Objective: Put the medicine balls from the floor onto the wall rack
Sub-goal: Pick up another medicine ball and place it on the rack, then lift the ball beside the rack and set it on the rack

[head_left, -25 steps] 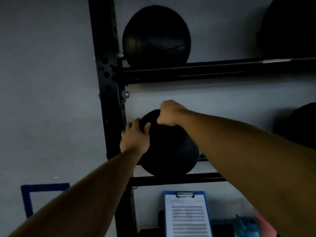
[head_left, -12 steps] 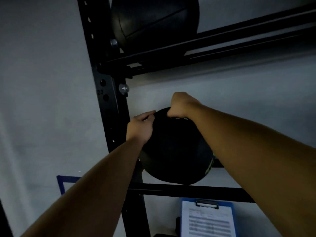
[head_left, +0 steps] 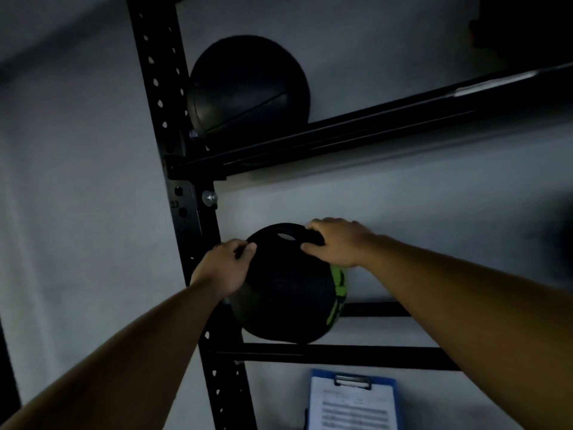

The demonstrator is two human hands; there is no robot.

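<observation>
A black medicine ball with green lettering and a handle slot on top rests on the lower rails of the black wall rack, next to the rack's upright post. My left hand grips its upper left side. My right hand lies over the handle at the ball's top right, fingers curled on it. A second black medicine ball sits on the upper shelf rails, at the left end.
The upright post with bolt holes stands left of the balls against a pale wall. A blue clipboard with paper hangs below the lower rail. A dark shape fills the top right corner.
The ball has settled lower onto the lower rails and turned, showing its green lettering. My right hand has spread over the handle. The view has tilted up.
</observation>
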